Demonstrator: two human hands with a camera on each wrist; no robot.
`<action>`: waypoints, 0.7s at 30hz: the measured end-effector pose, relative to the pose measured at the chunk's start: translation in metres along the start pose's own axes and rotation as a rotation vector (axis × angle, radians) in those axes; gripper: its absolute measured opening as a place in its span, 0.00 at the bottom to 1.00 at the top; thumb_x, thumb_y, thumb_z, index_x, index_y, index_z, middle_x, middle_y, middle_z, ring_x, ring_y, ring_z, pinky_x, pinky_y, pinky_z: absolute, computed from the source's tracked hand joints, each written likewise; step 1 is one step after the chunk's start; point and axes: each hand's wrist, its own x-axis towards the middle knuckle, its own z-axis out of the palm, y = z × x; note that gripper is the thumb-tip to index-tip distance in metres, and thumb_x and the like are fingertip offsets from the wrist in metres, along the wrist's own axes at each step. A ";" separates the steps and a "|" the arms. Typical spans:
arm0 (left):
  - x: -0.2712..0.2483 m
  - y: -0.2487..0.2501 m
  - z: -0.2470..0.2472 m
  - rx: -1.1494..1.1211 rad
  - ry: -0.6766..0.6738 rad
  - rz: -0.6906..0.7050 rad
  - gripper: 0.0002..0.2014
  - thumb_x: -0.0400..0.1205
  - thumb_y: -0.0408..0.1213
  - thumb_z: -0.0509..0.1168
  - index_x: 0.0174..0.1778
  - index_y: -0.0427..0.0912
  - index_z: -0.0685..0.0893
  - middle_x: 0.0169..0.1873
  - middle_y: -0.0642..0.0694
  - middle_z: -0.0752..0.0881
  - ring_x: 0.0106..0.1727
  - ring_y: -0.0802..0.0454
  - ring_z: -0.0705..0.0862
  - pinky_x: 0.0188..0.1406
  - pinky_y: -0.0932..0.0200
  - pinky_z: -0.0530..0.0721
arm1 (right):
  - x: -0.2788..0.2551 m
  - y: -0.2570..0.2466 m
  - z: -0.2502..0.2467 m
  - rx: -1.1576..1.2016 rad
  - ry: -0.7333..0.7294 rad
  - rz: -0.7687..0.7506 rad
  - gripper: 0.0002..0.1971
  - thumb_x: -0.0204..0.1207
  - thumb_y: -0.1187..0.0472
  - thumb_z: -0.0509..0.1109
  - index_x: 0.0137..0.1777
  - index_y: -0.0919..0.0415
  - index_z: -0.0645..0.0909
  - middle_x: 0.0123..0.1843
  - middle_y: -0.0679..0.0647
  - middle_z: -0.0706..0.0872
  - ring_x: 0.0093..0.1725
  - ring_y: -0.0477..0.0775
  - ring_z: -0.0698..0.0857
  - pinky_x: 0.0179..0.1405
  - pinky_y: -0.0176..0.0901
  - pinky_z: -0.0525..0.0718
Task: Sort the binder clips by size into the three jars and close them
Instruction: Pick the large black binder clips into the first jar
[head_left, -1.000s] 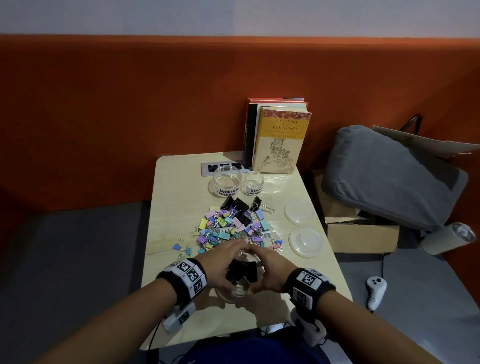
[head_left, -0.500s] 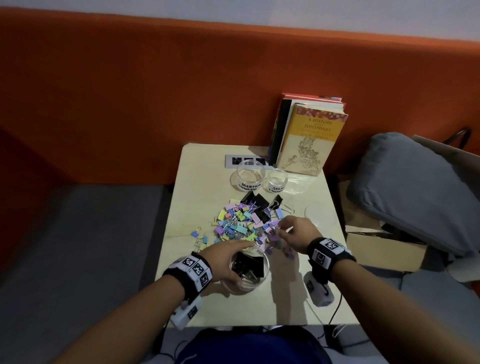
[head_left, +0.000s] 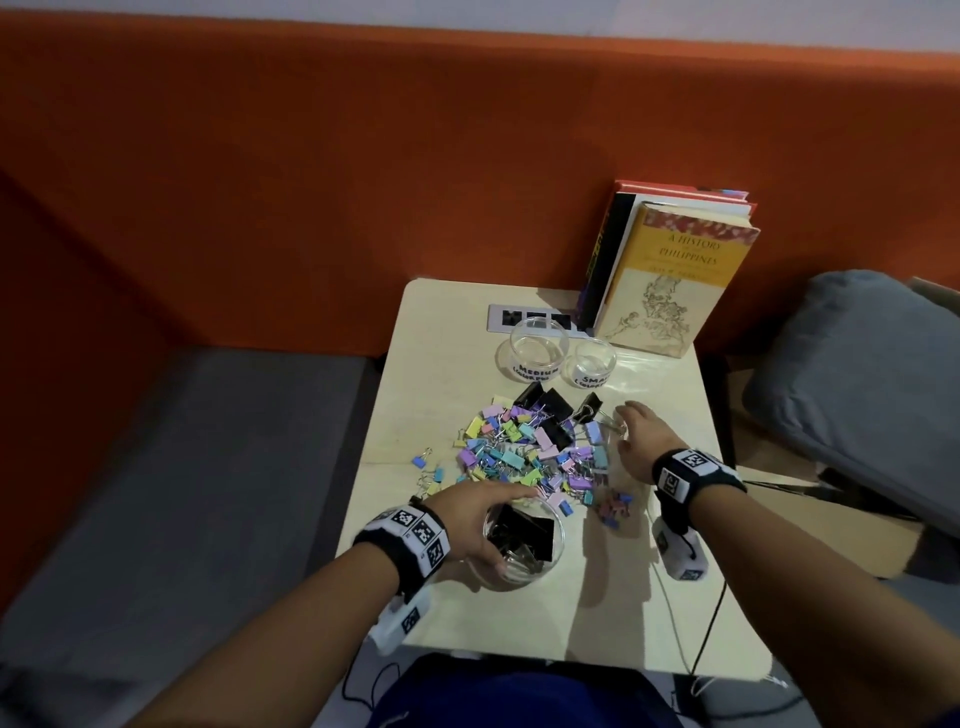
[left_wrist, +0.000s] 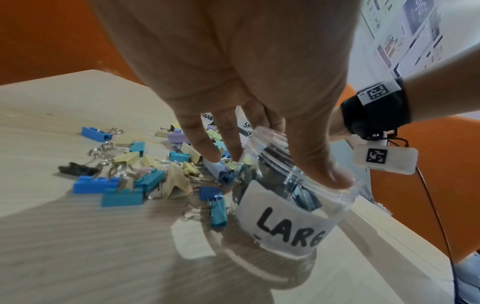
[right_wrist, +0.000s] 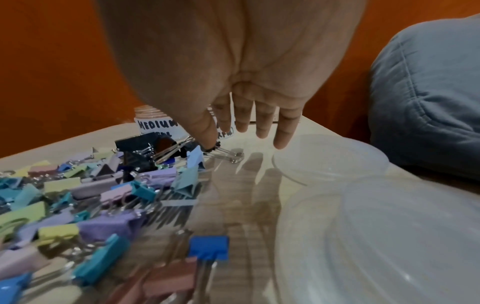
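Observation:
My left hand (head_left: 483, 525) grips the rim of the clear jar labelled LARGE (head_left: 524, 551), thumb on the near edge, fingers over the far edge. Black large clips lie inside the jar (left_wrist: 293, 205). My right hand (head_left: 626, 423) reaches over the right end of the pile of coloured clips (head_left: 524, 452), fingers straight. Its thumb tip (right_wrist: 207, 139) touches the wire handles of a black clip (right_wrist: 145, 148). More black clips (head_left: 545, 410) lie at the pile's far side. The open MEDIUM jar (head_left: 535, 351) and SMALL jar (head_left: 595, 364) stand behind them.
Two clear lids (right_wrist: 330, 160) (right_wrist: 389, 236) lie on the table right of the pile. Books (head_left: 670, 275) lean at the back right, with a marker strip (head_left: 524, 317) beside them. A grey cushion (head_left: 857, 374) sits off the right edge. Orange upholstery surrounds the small table (head_left: 415, 519).
My right hand has left the large jar and moved forward and right to the black clip at the pile's far right. My left hand stays on the jar.

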 end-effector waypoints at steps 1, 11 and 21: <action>0.000 0.000 0.000 0.002 -0.002 -0.001 0.49 0.67 0.40 0.84 0.81 0.66 0.66 0.80 0.55 0.72 0.78 0.50 0.71 0.78 0.48 0.72 | 0.004 0.001 -0.001 -0.003 -0.018 0.012 0.32 0.78 0.69 0.61 0.83 0.63 0.59 0.87 0.59 0.55 0.83 0.60 0.63 0.81 0.49 0.65; -0.002 0.004 -0.004 -0.040 -0.011 -0.020 0.50 0.66 0.40 0.84 0.80 0.68 0.66 0.79 0.58 0.72 0.78 0.52 0.71 0.78 0.49 0.72 | 0.004 0.000 0.007 -0.219 -0.121 0.028 0.28 0.81 0.61 0.59 0.82 0.57 0.64 0.85 0.52 0.60 0.78 0.59 0.70 0.75 0.56 0.72; -0.003 0.003 -0.004 -0.058 -0.005 -0.022 0.49 0.66 0.39 0.84 0.80 0.67 0.67 0.80 0.59 0.70 0.79 0.54 0.70 0.77 0.53 0.70 | -0.004 -0.008 0.009 -0.211 0.032 0.012 0.16 0.77 0.62 0.64 0.64 0.60 0.80 0.62 0.60 0.80 0.58 0.62 0.82 0.57 0.51 0.84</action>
